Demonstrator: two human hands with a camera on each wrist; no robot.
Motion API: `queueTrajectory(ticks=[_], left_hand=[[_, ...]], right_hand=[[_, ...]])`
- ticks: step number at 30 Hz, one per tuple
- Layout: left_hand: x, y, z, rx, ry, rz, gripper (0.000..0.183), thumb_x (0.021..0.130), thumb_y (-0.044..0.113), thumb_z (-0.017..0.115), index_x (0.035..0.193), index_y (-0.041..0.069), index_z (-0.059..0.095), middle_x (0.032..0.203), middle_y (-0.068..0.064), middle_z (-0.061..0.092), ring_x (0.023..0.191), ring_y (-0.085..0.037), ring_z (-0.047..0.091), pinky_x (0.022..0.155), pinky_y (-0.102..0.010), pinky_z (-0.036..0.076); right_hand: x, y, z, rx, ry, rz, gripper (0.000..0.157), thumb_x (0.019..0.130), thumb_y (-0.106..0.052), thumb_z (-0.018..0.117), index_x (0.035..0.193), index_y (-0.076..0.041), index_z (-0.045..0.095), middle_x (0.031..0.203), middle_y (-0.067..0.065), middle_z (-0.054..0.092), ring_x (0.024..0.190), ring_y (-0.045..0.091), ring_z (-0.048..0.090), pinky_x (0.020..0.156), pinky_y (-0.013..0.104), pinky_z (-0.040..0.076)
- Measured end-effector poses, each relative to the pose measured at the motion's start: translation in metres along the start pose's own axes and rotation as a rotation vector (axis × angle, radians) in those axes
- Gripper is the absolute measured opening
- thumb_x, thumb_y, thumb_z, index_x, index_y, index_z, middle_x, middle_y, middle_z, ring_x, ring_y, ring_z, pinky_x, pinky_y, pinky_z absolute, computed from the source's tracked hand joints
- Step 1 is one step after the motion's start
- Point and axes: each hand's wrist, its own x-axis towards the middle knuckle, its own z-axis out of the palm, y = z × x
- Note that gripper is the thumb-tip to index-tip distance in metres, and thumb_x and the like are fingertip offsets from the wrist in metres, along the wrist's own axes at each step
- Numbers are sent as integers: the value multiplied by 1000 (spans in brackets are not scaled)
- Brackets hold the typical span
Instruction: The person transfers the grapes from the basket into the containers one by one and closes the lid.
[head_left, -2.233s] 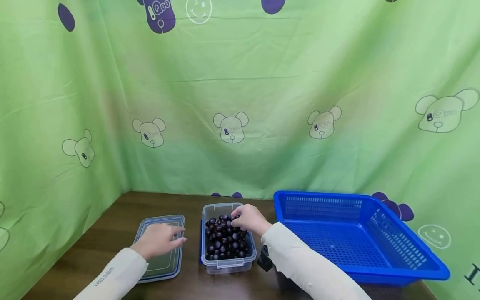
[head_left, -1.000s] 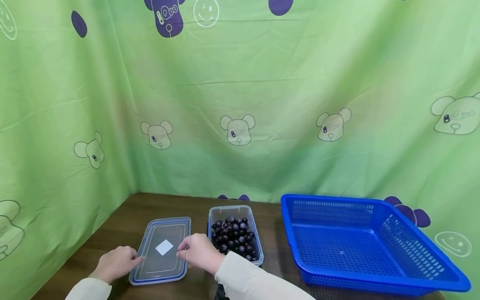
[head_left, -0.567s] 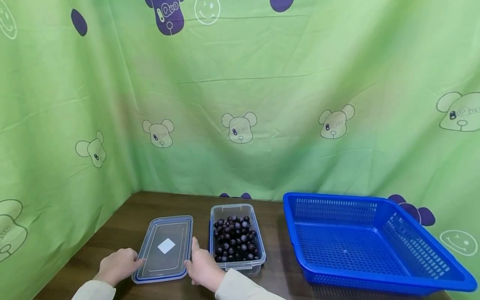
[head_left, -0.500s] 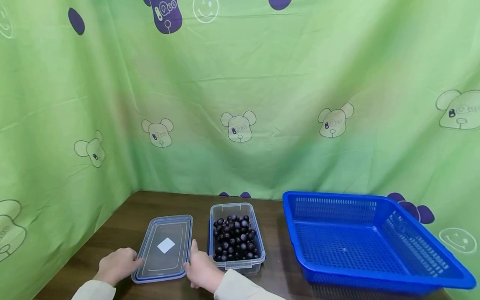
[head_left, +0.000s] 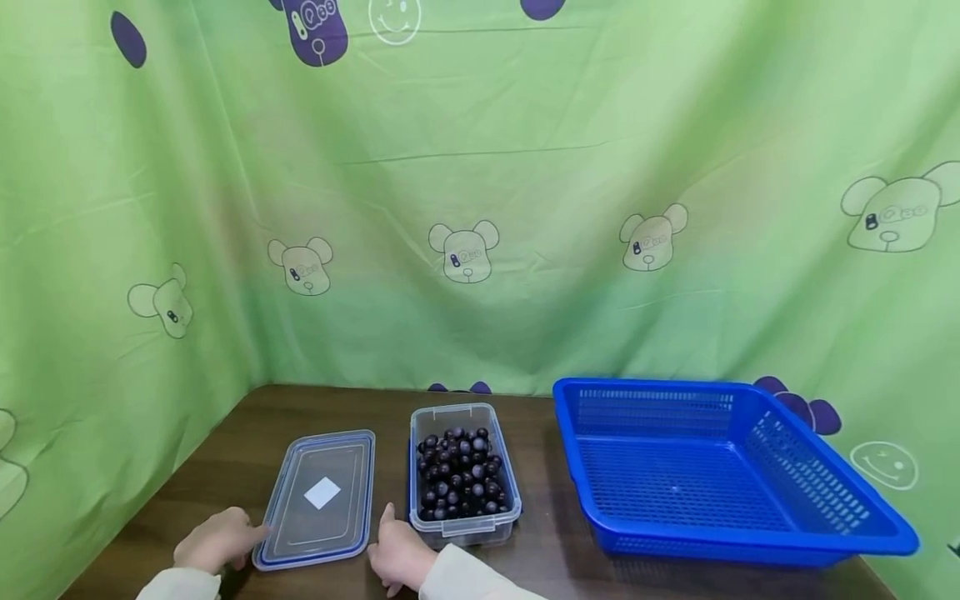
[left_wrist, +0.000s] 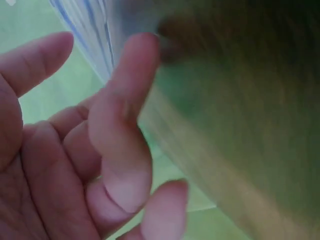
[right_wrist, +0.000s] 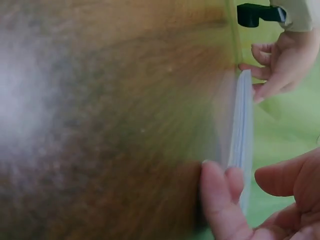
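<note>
A clear rectangular lid (head_left: 345, 475) with a blue seal and a small white label (head_left: 322, 492) lies flat on the table. My left hand (head_left: 217, 540) is at its lower left edge, thumb and forefinger well apart in the left wrist view. Beside the lid's lower right corner is my right hand (head_left: 399, 552), forefinger extended. From the right wrist, its fingertips are right at the lid edge (right_wrist: 241, 120) and the thumb stands off. Just right of the lid stands an uncovered clear plastic container (head_left: 472, 533) filled with dark purple grapes (head_left: 457, 471).
A large blue perforated basket (head_left: 675, 483) stands on the right of the brown wooden table (head_left: 315, 407). A green printed curtain (head_left: 555, 317) hangs behind the table and along its left side.
My right hand has come from above the grapes leftward to the lid's right side. My left hand has moved from over the lid to its left edge. The lid stays put.
</note>
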Motion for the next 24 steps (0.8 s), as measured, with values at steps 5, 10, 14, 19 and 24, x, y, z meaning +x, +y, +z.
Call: queueTrajectory(ticks=[5,10,14,19,24], left_hand=[[1,2,1,-31,37,-21,37,84,35,63,58,13,48,52,3,48,50,-14,45,49,-30,33],[4,5,2,-51,67,-14,33,82,28,63,57,13,48,50,2,49,44,-15,48,44,-29,36],[5,5,3,-63,63,6,28,81,23,64,60,12,49,52,0,50,43,-17,51,43,-30,39],[4,2,2,-58,65,43,24,77,15,66,59,11,51,49,0,52,41,-17,51,42,-30,40],[7,4,0,-51,50,74,20,73,10,66,58,9,53,48,-2,53,39,-17,51,41,-29,42]], right_hand=[[2,-1,3,48,27,7,55,87,7,54,133,26,30,41,5,46,41,37,59,33,33,46],[4,-1,1,44,42,12,56,84,7,54,132,24,34,39,4,45,38,32,57,32,31,44],[3,0,1,54,27,19,55,82,7,54,131,24,36,42,5,46,36,27,54,32,30,44],[4,-2,3,71,7,10,52,82,7,53,130,22,40,47,8,49,41,32,59,33,29,45],[5,-5,3,112,9,10,49,81,10,50,129,20,43,52,11,50,44,35,60,34,30,47]])
